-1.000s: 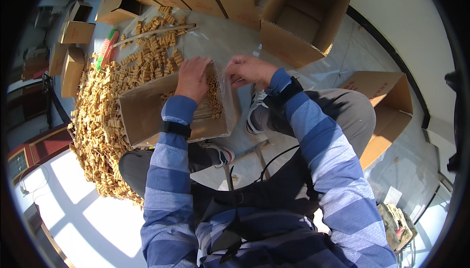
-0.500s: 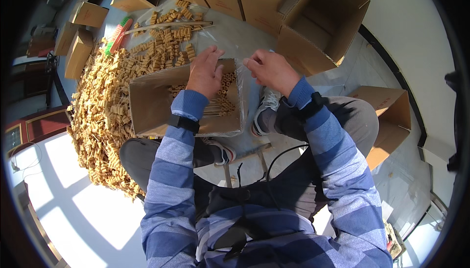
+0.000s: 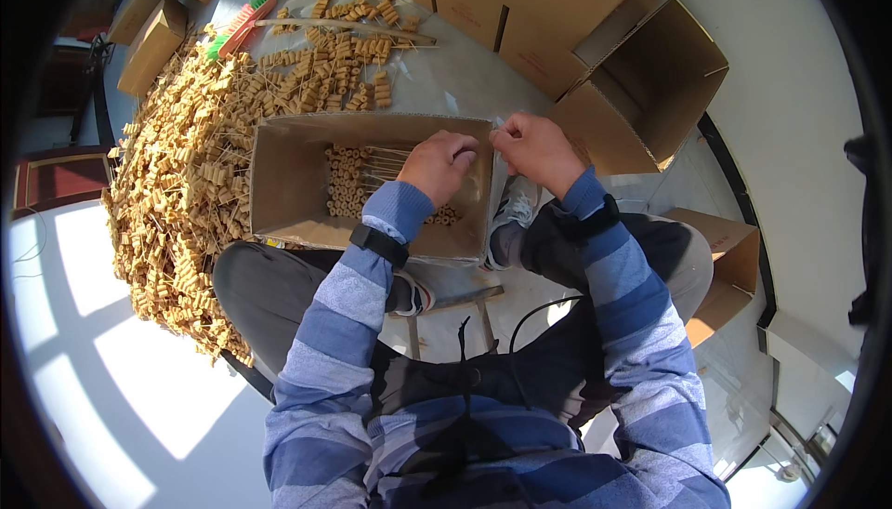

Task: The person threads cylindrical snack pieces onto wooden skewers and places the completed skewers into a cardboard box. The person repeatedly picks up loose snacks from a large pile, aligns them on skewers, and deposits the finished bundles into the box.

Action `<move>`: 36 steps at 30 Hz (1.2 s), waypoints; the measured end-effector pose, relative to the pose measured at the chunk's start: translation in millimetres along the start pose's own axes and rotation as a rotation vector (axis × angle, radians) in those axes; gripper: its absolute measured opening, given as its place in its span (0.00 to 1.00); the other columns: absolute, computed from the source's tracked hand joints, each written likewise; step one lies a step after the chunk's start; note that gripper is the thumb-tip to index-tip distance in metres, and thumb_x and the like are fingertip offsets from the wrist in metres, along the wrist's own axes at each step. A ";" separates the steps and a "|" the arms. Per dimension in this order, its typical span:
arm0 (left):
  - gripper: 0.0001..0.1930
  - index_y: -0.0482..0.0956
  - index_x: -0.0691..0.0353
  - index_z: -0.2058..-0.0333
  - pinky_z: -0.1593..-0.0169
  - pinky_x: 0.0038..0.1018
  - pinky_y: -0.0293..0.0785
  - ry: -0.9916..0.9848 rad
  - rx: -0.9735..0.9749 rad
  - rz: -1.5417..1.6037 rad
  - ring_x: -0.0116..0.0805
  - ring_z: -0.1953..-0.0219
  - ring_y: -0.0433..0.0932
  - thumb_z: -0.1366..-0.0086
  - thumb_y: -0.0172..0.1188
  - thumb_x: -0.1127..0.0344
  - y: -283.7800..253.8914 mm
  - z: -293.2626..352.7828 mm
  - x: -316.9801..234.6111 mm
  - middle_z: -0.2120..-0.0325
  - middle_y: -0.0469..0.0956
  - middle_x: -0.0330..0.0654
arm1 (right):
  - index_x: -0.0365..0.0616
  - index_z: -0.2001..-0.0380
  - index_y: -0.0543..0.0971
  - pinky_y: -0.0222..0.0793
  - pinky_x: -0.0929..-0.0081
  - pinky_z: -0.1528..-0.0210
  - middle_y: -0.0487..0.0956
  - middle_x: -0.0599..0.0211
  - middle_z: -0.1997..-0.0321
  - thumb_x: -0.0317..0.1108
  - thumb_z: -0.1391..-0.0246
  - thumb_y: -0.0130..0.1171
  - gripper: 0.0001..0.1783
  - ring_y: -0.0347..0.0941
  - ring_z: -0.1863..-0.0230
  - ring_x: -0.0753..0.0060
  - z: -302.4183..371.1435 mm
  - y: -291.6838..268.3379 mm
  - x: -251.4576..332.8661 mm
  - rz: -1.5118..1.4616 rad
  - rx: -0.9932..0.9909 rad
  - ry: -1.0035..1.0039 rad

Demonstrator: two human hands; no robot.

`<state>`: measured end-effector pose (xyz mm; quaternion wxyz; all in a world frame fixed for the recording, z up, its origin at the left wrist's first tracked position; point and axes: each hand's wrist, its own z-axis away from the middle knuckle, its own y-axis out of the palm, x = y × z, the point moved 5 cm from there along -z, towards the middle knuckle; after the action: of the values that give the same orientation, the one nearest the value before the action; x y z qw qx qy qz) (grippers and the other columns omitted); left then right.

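Note:
An open cardboard box (image 3: 288, 179) stands between my legs, clear film showing along its right rim. Tan, ring-ended pieces (image 3: 347, 195) on thin sticks lie in it, bundled in rows. My left hand (image 3: 437, 170) is over the box's right half, its fingers curled in a pinch. Close by, my right hand (image 3: 541, 154) is just outside the upper right corner, thumb and fingers pressed together at the film. What either pinch holds is too small to make out.
A large heap of the same tan stick pieces (image 3: 177, 202) spreads at the left. A red and green brush (image 3: 243, 27) with a long handle lies on its far part. Open cardboard boxes stand at the far right (image 3: 641, 91) and beside my right knee (image 3: 720, 267).
My hands have drawn closer together at the box's right rim. The left has moved right and closed from spread fingers. The view has shifted, so more of the box's contents shows.

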<state>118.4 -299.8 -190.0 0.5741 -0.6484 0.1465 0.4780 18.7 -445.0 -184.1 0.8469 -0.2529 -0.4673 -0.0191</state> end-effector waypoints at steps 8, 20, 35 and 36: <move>0.14 0.80 0.62 0.52 0.47 0.38 0.74 -0.215 0.082 -0.028 0.53 0.52 0.78 0.31 0.53 0.63 21.6 29.0 8.1 0.54 0.79 0.53 | 0.37 0.69 0.77 0.68 0.78 0.76 0.76 0.70 0.78 0.40 0.39 0.59 0.15 0.73 0.80 0.80 -15.1 6.7 3.1 -0.059 -0.128 0.025; 0.19 0.79 0.66 0.59 0.53 0.39 0.72 -0.020 0.350 -0.180 0.50 0.57 0.80 0.37 0.61 0.55 -13.5 111.0 -8.3 0.65 0.80 0.49 | 0.44 0.65 0.79 0.74 0.55 0.60 0.82 0.55 0.65 0.45 0.40 0.58 0.14 0.80 0.60 0.48 4.0 3.3 61.6 0.533 -0.433 -0.195; 0.09 0.81 0.57 0.63 0.51 0.37 0.64 -0.048 0.310 -0.395 0.39 0.58 0.76 0.39 0.56 0.65 5.3 134.5 8.5 0.67 0.79 0.41 | 0.54 0.46 0.81 0.57 0.51 0.34 0.74 0.61 0.36 0.40 0.43 0.58 0.21 0.63 0.32 0.59 -61.9 214.3 -35.9 1.746 0.892 -0.149; 0.09 0.81 0.56 0.63 0.51 0.37 0.64 -0.050 0.326 -0.408 0.39 0.58 0.76 0.39 0.56 0.64 2.3 136.6 9.3 0.67 0.80 0.41 | 0.56 0.45 0.81 0.53 0.50 0.32 0.71 0.65 0.32 0.44 0.40 0.53 0.21 0.59 0.29 0.56 -67.7 216.0 -54.4 1.809 0.963 -0.049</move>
<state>59.6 -176.3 -182.9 0.7589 -0.5516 0.0735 0.3382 99.1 -298.1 -345.8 0.5461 -0.1440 -0.0766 0.8217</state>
